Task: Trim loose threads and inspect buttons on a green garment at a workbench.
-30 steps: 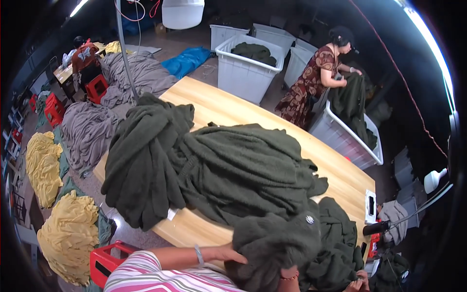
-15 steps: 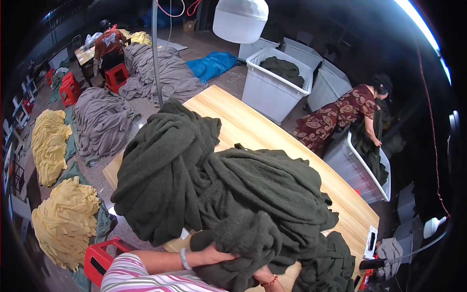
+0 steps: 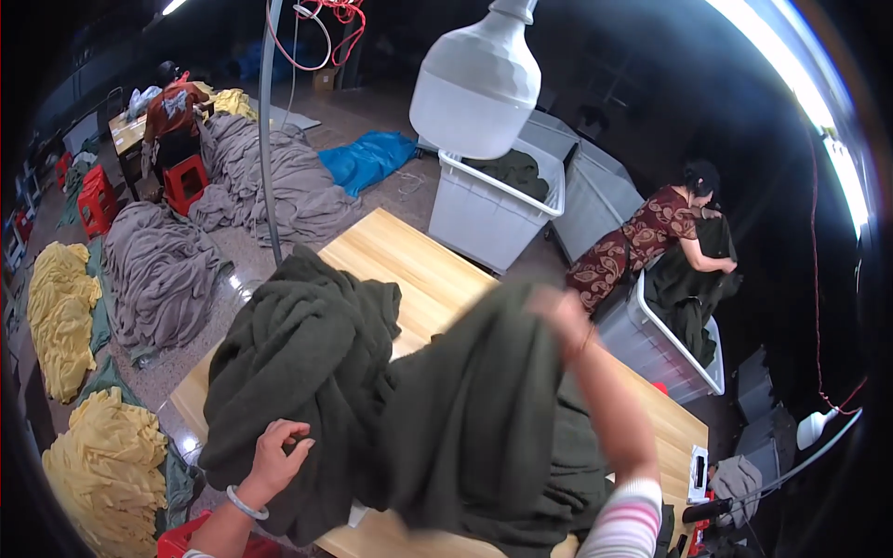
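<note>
A dark green knit garment [image 3: 474, 409] hangs in a broad fold over the table, its lower part smeared by motion. My right hand [image 3: 561, 319] grips its top edge and holds it raised; the fingers are blurred. My left hand [image 3: 279, 458], with a pale bangle at the wrist, is empty, fingers loosely bent and thumb apart. It hovers by the large heap of dark green knit cloth [image 3: 288, 344] on the left of the table. More green cloth lies behind and under the lifted piece, partly hidden.
The wooden table [image 3: 409, 256] runs diagonally, with a lamp bulb [image 3: 476, 88] above. Beyond stand white bins [image 3: 493, 200]; a person [image 3: 642, 237] handles green cloth at one. Grey piles [image 3: 163, 274] and yellow piles [image 3: 107, 460] lie left, and another person [image 3: 175, 116] sits far left.
My right hand has lifted a green garment from the near edge, up and away. My left hand has let go of the cloth and moved left. The view has shifted slightly.
</note>
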The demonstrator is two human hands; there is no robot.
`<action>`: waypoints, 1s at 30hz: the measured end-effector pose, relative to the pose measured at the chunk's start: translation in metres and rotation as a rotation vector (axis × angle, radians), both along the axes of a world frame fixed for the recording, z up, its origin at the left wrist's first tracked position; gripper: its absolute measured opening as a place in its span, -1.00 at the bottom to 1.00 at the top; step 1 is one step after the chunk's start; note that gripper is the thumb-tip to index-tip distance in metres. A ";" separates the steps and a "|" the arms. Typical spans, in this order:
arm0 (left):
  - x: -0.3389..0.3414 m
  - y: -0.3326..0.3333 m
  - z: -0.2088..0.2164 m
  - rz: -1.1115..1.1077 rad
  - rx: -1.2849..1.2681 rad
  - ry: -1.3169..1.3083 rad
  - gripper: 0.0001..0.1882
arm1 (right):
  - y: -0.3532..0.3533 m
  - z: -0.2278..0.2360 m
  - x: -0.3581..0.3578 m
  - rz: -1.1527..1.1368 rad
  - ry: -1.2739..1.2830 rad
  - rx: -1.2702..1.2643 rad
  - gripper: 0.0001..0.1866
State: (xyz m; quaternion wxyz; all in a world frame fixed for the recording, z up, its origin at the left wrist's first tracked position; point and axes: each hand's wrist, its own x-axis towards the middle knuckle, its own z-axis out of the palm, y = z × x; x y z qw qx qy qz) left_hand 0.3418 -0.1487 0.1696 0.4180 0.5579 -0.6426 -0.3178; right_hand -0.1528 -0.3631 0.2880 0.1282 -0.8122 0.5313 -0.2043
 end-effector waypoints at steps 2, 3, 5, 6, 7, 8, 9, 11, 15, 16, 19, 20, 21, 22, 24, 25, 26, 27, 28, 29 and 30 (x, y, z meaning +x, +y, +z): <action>0.011 -0.002 -0.004 -0.004 0.058 0.025 -0.67 | -0.086 0.101 0.027 -0.241 -1.355 -0.052 -0.59; 0.008 -0.004 0.002 0.045 -0.038 -0.026 -0.61 | -0.121 0.137 0.020 -0.059 -1.300 -0.426 -0.20; 0.025 0.002 0.001 0.141 -0.211 -0.267 -0.32 | -0.136 0.173 0.073 -0.310 -1.114 -0.369 0.10; 0.025 -0.001 0.003 0.139 -0.196 -0.266 -0.32 | -0.145 0.172 0.074 -0.356 -0.870 -0.391 0.12; 0.021 -0.009 0.007 0.232 -0.221 -0.474 -0.24 | -0.148 0.156 0.076 -0.131 -0.904 -0.301 0.06; 0.022 -0.015 0.010 0.334 -0.227 -0.693 -0.16 | -0.140 0.125 0.092 -0.066 -0.950 -0.268 -0.04; 0.025 -0.024 0.010 0.345 -0.231 -0.766 -0.12 | -0.122 0.100 0.108 -0.173 -0.830 -0.191 -0.16; 0.039 -0.044 -0.016 0.275 -0.124 -0.710 -0.12 | -0.073 0.032 0.117 -0.077 -0.755 0.066 -0.29; 0.040 -0.047 -0.022 0.082 0.005 -0.376 -0.42 | 0.046 -0.078 0.161 -0.049 -0.676 0.657 -0.27; 0.025 -0.038 -0.009 -0.020 0.066 -0.206 -0.51 | 0.074 -0.105 0.172 -0.071 -0.936 0.885 -0.27; -0.027 0.026 -0.003 -0.520 0.245 -0.260 -0.58 | 0.141 -0.144 0.212 -0.106 -1.225 1.199 -0.19; -0.045 0.052 -0.016 -0.688 0.314 -0.258 -0.58 | 0.155 -0.167 0.213 -0.073 -1.208 1.233 -0.15; -0.060 0.073 -0.031 -0.853 0.338 -0.247 -0.59 | 0.172 -0.179 0.226 -0.132 -1.275 1.212 -0.10; -0.070 0.087 -0.039 -1.020 0.360 -0.233 -0.59 | 0.187 -0.188 0.240 -0.193 -1.341 1.189 -0.05; -0.076 0.081 -0.014 -1.031 0.358 -0.142 -0.59 | 0.211 -0.198 0.245 -0.265 -1.235 1.209 -0.23; -0.073 0.072 -0.002 -1.014 0.348 -0.054 -0.59 | 0.221 -0.176 0.249 -0.269 -1.273 1.334 -0.43; -0.073 0.057 0.005 -0.849 0.229 -0.080 -0.54 | 0.235 -0.177 0.239 -0.234 -1.242 1.320 -0.46; -0.071 0.038 0.006 -0.628 -0.099 -0.070 -0.53 | 0.254 -0.196 0.228 -0.182 -1.197 1.202 -0.53; -0.071 0.021 0.017 -0.415 -0.419 -0.317 -0.47 | 0.270 -0.212 0.218 -0.140 -1.147 1.080 -0.60; -0.058 0.002 0.005 -0.343 -0.253 -0.590 -0.38 | 0.278 -0.197 0.222 -0.180 -1.052 0.988 -0.69; -0.051 -0.017 -0.004 -0.331 -0.220 -0.786 -0.29 | 0.289 -0.193 0.219 -0.198 -1.061 0.979 -0.69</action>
